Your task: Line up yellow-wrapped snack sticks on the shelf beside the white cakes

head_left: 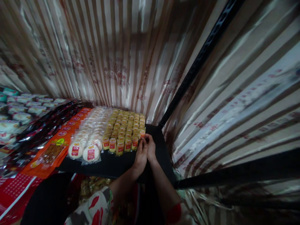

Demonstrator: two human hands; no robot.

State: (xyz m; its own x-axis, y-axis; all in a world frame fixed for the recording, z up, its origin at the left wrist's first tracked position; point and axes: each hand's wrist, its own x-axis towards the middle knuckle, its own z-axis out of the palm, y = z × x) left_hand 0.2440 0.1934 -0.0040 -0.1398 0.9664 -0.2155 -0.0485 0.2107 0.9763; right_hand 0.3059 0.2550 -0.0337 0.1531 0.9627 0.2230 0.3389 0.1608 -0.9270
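Note:
Rows of small yellow snack packets (120, 131) with red labels stand on a black shelf (110, 164). At the front of the rightmost row, my left hand (140, 157) and my right hand (151, 148) meet side by side. Their fingers are closed round the lower end of one yellow snack packet (142, 133), whose red label shows just above the fingertips. The fingers hide the rest of it. Left of these rows lie clear-wrapped round white crackers (91, 153), stacked in two overlapping rows.
Farther left are orange bags of stick snacks (56, 148), dark shiny packets (39, 131) and white packets (22, 109). A black metal post (187, 81) rises at the shelf's back right corner. Striped plastic sheeting (112, 62) hangs behind. Below the shelf are gold-wrapped items (93, 187).

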